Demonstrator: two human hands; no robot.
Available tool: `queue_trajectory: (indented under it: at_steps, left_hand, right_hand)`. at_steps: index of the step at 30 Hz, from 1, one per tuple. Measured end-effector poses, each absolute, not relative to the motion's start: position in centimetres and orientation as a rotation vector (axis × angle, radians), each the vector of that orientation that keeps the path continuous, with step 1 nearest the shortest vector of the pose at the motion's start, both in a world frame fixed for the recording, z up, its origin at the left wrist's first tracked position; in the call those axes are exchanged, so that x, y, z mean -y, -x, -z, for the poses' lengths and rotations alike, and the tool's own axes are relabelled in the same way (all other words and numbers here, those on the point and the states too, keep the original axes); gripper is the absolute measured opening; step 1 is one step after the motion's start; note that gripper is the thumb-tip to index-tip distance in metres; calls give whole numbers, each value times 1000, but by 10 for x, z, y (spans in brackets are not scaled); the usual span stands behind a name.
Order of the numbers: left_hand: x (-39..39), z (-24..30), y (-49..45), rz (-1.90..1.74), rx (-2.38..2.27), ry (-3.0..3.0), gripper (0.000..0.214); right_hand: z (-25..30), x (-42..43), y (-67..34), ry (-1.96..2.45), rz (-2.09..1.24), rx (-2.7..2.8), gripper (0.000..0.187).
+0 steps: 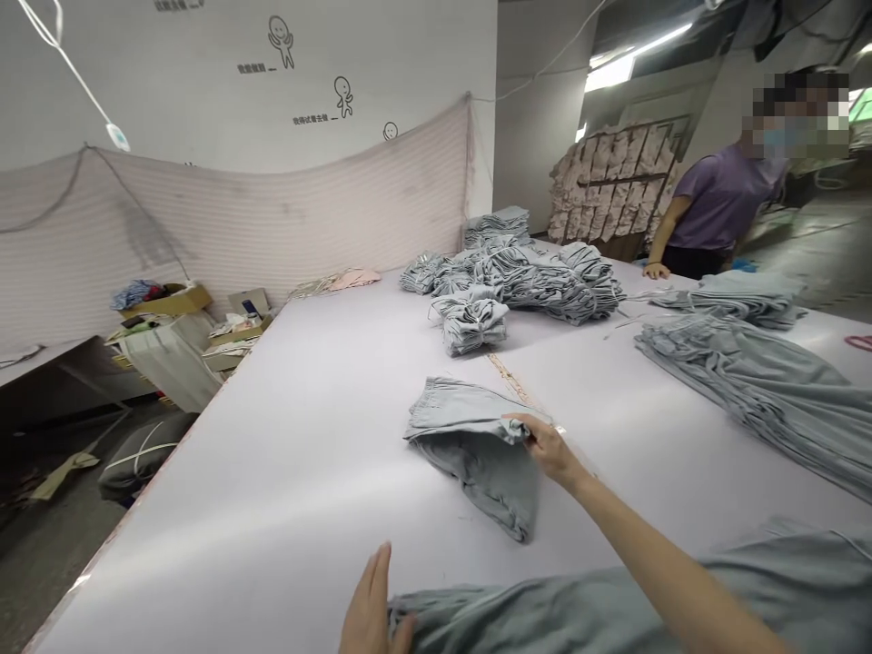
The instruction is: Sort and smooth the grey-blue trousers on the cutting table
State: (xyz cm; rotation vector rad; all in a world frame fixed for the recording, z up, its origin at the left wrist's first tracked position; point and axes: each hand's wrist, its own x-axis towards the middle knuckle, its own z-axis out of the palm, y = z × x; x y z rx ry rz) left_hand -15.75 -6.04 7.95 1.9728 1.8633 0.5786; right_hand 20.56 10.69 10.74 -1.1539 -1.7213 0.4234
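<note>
My right hand (549, 450) is closed on the upper right corner of a folded grey garment (470, 413). Part of the garment is lifted off the table and gapes below the hand, while its gathered left edge shows at the far side. At the bottom, my left hand (374, 609) has its fingers stretched out and the thumb apart. It is at the left end of a long pile of grey garments (545, 613); whether the palm presses on the pile is hard to tell.
Tied bundles of grey garments (518, 277) lie across the white table (272, 436), with a smaller bundle (470, 320) in front. Further stacks (756, 363) lie at right. A person in a purple top (722, 200) leans on the far edge. Boxes (232, 341) stand beyond the left edge.
</note>
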Motion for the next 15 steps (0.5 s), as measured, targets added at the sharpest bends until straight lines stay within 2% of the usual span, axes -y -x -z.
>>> queue_trajectory:
  at_steps: [4,9,11,14,15]
  left_hand:
    - [-26,-84,114,-625,-1782,-1989,85]
    - [-80,-98,50,-824,-1616,-1959,105]
    - [-74,-110,33,-909,-1424,-2006,95]
    - [-43,-139,25,-909,-1104,-2033,60]
    - [-30,-151,25,-867,-1015,-2012,59]
  right_hand:
    - [-179,-105,-196,925,-349,1668,24]
    - [-262,-50,-190,813,-226,1643,21]
    - [-286,-18,-194,839,-156,1563,20]
    - [-310,26,-200,896,-225,1369,19]
    - [-314,38,-201,918,-282,1313,20]
